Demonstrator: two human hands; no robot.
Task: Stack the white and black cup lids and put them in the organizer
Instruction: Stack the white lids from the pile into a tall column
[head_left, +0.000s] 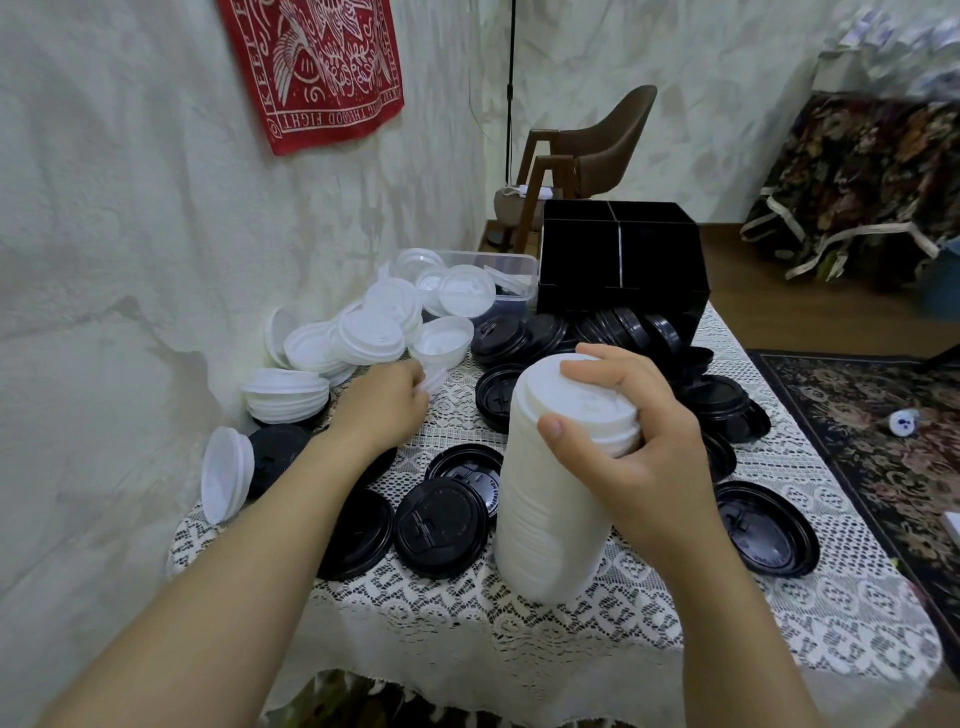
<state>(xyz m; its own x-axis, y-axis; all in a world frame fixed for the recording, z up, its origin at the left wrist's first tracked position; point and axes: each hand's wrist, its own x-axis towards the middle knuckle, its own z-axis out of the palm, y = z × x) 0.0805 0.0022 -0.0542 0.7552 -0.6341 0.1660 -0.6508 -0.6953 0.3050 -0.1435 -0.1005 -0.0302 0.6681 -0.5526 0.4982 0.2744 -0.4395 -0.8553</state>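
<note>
Table (519, 649), white lace cloth, near edge.

- Tall stack of nested white plastic cup lids (550, 519) stands on the cloth, leaning a little. Right hand (639, 447) clasps its top, thumb on the near side and fingers over the upper lid.
- Risk: held at the top only, so the lower column is unsupported. A sideways nudge or a quick lift could buckle it in the middle and spill lids onto the floor on the right.
- Flat black plastic cup lids (441, 525) lie touching the stack's foot. If the foot slides onto one, the column tips.

Mid table.

- Left hand (384, 405) is reached out, fingers curled on the rim of a single white lid (434, 376) at the edge of the loose heap of white plastic lids (363, 338).
- Risk: the heap is piled against the wall. Pulling one lid may drag its neighbours down. A lid added crooked will not nest and makes the lean worse.

Far end.

- Row of black lids on edge (639, 327) lies just in front of the black compartmented organizer (623, 260), with a clear plastic tub (519, 260) beside it.
- Organizer looks empty from here.
- Risk: the stack must be carried over that clutter. It may snag, or prove too tall for a compartment.
</note>
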